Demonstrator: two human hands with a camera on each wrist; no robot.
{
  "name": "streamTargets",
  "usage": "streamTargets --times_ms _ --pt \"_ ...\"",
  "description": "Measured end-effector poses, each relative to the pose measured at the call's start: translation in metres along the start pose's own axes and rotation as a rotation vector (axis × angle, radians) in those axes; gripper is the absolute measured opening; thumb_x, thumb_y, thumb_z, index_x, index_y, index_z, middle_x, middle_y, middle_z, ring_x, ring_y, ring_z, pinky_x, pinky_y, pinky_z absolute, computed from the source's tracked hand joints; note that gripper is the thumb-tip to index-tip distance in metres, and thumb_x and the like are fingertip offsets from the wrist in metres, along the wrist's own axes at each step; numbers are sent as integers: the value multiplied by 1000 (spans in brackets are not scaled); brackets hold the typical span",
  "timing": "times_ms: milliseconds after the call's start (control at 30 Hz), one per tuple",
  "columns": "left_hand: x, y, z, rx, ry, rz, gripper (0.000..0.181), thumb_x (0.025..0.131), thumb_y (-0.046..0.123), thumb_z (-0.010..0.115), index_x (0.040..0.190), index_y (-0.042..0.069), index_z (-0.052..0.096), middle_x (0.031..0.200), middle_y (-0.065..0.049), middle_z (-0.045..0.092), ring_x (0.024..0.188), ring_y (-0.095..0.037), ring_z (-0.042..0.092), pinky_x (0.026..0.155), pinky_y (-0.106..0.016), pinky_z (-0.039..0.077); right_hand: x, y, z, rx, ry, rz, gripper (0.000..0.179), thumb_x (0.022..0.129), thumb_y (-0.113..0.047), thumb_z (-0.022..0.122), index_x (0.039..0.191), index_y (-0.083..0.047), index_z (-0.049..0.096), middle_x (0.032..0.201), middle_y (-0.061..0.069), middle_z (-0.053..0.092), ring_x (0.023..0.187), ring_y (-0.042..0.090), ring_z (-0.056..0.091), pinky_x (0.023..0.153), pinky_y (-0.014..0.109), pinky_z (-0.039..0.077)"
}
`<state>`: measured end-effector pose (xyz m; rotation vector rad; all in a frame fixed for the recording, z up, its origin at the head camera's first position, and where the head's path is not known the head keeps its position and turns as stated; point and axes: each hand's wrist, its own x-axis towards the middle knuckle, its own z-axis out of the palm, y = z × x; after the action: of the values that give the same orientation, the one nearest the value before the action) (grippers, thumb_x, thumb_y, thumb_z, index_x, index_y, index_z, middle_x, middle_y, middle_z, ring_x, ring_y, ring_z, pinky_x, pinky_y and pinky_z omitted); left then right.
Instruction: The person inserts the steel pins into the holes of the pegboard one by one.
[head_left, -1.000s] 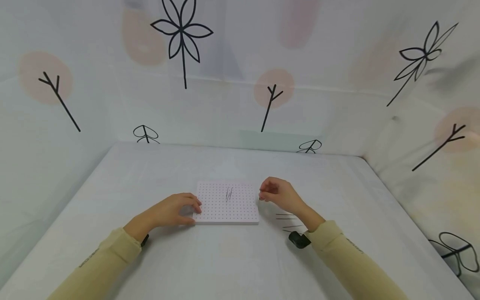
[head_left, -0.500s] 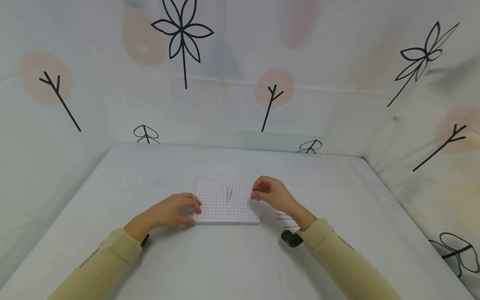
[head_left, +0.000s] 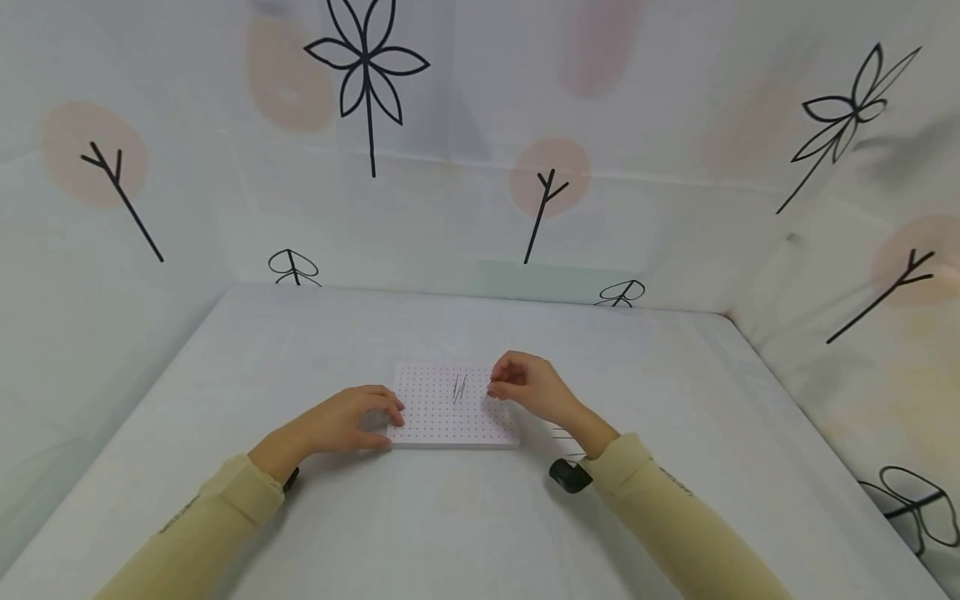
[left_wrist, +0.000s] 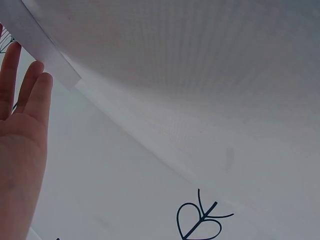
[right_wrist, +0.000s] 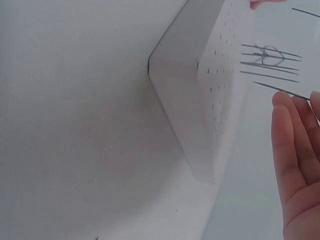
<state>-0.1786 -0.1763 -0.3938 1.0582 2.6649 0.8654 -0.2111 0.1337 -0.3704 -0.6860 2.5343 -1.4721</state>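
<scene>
A white square pegboard with rows of small holes lies flat on the table. Several thin dark sticks stand upright in it, close together. My right hand is over the board's right part, pinching another thin dark stick between thumb and fingertips. In the right wrist view its free end points toward the standing sticks. My left hand rests against the board's left edge, fingertips on its top and thumb by the front corner. The left wrist view shows its fingers fairly straight at the edge.
Several loose thin sticks lie on the white table, right of the board and partly hidden by my right forearm. A patterned white cloth hangs behind and along both sides.
My right hand has moved left with the stick, from beside the board's right edge to above its holes. The left hand and the board have stayed put.
</scene>
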Motion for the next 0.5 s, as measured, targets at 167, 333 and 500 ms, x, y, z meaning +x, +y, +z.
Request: streamTargets --times_ms 167,333,500 --pt "0 -1 1 -3 -1 -7 22 77 13 75 96 19 67 114 5 57 113 -19 50 98 -41 39 2 -2 4 -3 -1 -7 11 83 1 67 90 -2 58 84 7 62 76 18 62 69 27 54" --pt "0 0 1 -7 -4 -11 22 77 13 75 96 19 67 114 5 57 113 -20 50 98 -42 38 5 -2 9 -14 1 -20 11 82 0 68 88 -3 59 83 5 62 76 17 62 69 26 53" --pt "1 1 0 -5 -4 -8 21 77 13 75 96 18 67 114 4 57 113 -20 50 98 -42 38 6 -2 14 -11 -3 -25 11 82 0 68 88 -3 59 82 5 63 75 16 62 68 26 53"
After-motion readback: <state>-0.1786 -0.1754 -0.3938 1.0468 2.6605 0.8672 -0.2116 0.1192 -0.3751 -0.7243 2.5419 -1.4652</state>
